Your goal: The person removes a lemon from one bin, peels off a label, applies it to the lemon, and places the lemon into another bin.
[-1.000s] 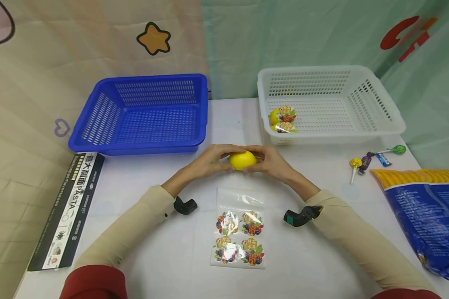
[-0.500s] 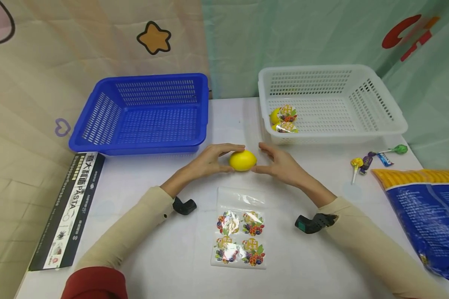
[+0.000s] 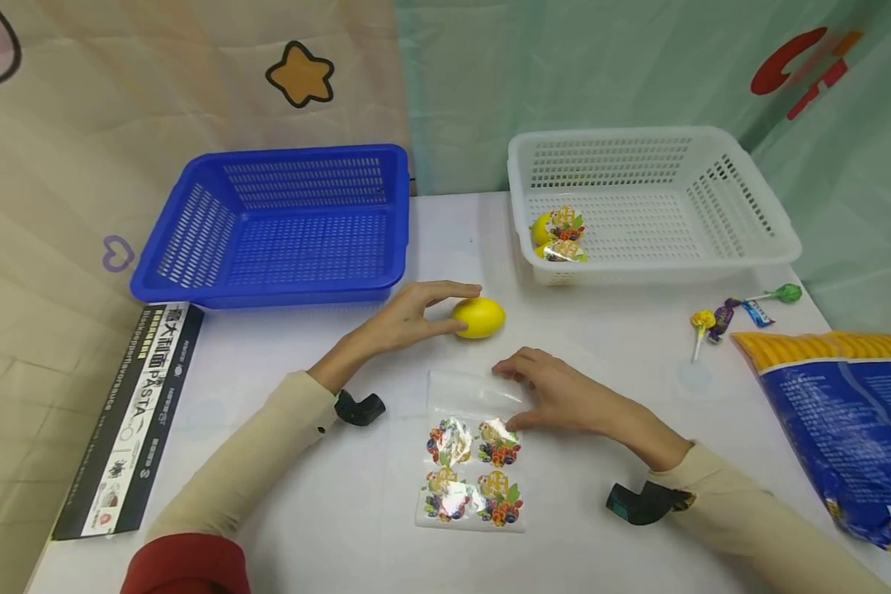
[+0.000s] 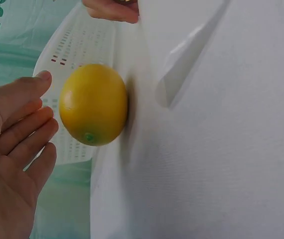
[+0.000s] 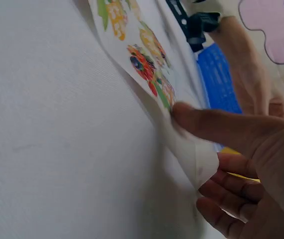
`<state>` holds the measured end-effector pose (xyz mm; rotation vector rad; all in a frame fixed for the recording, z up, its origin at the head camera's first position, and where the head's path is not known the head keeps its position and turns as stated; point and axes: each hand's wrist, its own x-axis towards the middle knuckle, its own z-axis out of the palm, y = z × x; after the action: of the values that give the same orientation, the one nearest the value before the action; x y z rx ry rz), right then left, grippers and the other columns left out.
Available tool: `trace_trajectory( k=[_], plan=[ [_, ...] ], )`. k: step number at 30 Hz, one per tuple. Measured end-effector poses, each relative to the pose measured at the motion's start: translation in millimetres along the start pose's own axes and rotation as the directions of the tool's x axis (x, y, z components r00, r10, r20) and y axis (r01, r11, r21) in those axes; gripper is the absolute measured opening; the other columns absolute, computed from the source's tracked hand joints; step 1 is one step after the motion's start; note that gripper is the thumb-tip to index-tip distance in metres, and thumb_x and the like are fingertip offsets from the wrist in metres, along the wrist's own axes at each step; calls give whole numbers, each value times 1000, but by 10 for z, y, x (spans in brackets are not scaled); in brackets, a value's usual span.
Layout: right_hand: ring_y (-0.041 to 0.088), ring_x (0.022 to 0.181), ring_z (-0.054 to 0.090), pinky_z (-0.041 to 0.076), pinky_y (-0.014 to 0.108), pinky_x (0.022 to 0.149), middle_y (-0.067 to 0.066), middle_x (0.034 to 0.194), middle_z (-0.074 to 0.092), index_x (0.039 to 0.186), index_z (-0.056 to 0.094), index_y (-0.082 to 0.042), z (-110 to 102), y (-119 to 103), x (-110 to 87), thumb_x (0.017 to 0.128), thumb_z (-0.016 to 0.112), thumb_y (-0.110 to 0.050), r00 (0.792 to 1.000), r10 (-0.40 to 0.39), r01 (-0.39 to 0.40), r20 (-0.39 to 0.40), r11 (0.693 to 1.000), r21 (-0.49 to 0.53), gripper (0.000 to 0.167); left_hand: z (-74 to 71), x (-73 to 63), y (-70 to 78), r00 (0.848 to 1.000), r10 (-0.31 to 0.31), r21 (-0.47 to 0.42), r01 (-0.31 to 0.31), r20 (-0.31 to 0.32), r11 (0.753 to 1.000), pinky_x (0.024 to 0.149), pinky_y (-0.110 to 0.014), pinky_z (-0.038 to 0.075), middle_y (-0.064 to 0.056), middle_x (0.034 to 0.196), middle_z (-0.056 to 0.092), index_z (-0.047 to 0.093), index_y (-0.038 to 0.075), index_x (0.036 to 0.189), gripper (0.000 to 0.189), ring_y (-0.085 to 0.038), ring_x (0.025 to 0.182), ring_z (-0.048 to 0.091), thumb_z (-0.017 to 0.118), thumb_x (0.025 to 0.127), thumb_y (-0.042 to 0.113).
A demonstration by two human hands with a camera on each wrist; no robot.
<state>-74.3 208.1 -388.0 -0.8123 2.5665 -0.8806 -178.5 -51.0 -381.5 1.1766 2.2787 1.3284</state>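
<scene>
A yellow lemon (image 3: 478, 318) lies on the white table, its rounded end facing the camera in the left wrist view. My left hand (image 3: 408, 318) is beside it with fingers loosely spread; a gap shows between palm and lemon in the left wrist view. The sheet of fruit stickers (image 3: 471, 474) lies flat in front of me, printed with several colourful fruit clusters. Over its upper right edge is my right hand (image 3: 557, 392). Seen from the right wrist, the thumb (image 5: 197, 119) touches the sheet's edge near a printed cluster, and the other fingers reach the sheet's end, apart from the thumb.
At the back left stands a blue basket (image 3: 312, 293). The white basket (image 3: 653, 268) at the back right holds two lemons (image 3: 544, 227) bearing fruit stickers. A black pasta box (image 3: 129, 421) lies left; lollipops (image 3: 703, 322), small sweets and a blue-yellow bag (image 3: 846, 437) lie right.
My right hand has let go of the lemon and moved down toward me to the sticker sheet. The left hand stays beside the lemon, which has hardly moved.
</scene>
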Motion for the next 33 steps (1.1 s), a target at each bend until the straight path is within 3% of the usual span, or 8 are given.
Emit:
trace_trajectory(
  k=[6, 13, 17, 20, 22, 24, 29, 33],
  plan=[
    [9, 84, 55, 51, 27, 75, -7, 97, 62, 109, 69, -10, 14, 3, 42, 83, 80, -11, 998, -44, 45, -47, 999, 16, 29, -46, -36, 157, 999, 37, 11, -37, -6, 999, 110, -39, 40, -3, 134, 61, 64, 5, 130, 36, -17, 128, 52, 67, 95, 16],
    [15, 77, 59, 52, 28, 68, -3, 88, 66, 118, 69, -7, -180, -58, 57, 90, 72, -15, 989, 67, -31, -133, 964, 263, 29, -42, -105, 295, 983, -14, 12, 12, 185, 1000, 101, -34, 48, 0, 114, 72, 73, 8, 115, 30, -12, 110, 64, 75, 89, 22],
    [21, 83, 67, 55, 31, 72, 6, 98, 71, 127, 62, -5, -204, -51, 59, 92, 71, -20, 987, 136, -79, -86, 877, 475, 39, -16, -104, 316, 985, -13, -27, 18, 172, 999, 97, -29, 51, -2, 111, 73, 73, 5, 113, 26, -12, 104, 67, 74, 89, 14],
    [24, 95, 69, 57, 33, 82, 11, 110, 70, 134, 54, -2, -164, -27, 53, 91, 72, -20, 988, 154, -127, 11, 771, 624, 49, -19, -107, 341, 993, -20, -65, 27, 114, 998, 94, -28, 53, -6, 109, 73, 73, 2, 112, 23, -15, 102, 68, 72, 90, 8],
    [26, 99, 69, 56, 33, 86, 13, 113, 70, 134, 52, -1, -114, -15, 49, 90, 73, -18, 986, 147, -164, 84, 710, 685, 52, -28, -113, 361, 996, -31, -83, 38, 80, 996, 92, -28, 54, -8, 109, 73, 72, 1, 112, 23, -17, 102, 68, 72, 90, 6],
    [27, 100, 69, 57, 34, 86, 13, 113, 71, 130, 54, 1, -60, -14, 46, 90, 73, -17, 982, 123, -189, 144, 679, 709, 48, -34, -114, 375, 997, -41, -95, 46, 58, 994, 91, -29, 55, -9, 109, 73, 72, 0, 112, 23, -19, 102, 69, 72, 90, 5],
    [25, 98, 69, 56, 33, 85, 10, 105, 74, 118, 66, -1, 11, -45, 42, 91, 71, -18, 985, 73, -162, 156, 705, 690, 31, -46, -115, 410, 1000, -19, 1, 19, 10, 1000, 97, -32, 52, -8, 114, 72, 72, 2, 114, 26, -19, 108, 66, 73, 90, 11],
    [22, 97, 69, 55, 30, 83, 7, 101, 74, 114, 68, -3, -21, -60, 44, 92, 71, -19, 992, 83, -127, 98, 741, 659, 27, -78, -146, 486, 990, 112, 138, -99, -91, 985, 99, -36, 50, -7, 120, 69, 73, 4, 112, 26, -20, 115, 63, 75, 88, 13]
  ],
)
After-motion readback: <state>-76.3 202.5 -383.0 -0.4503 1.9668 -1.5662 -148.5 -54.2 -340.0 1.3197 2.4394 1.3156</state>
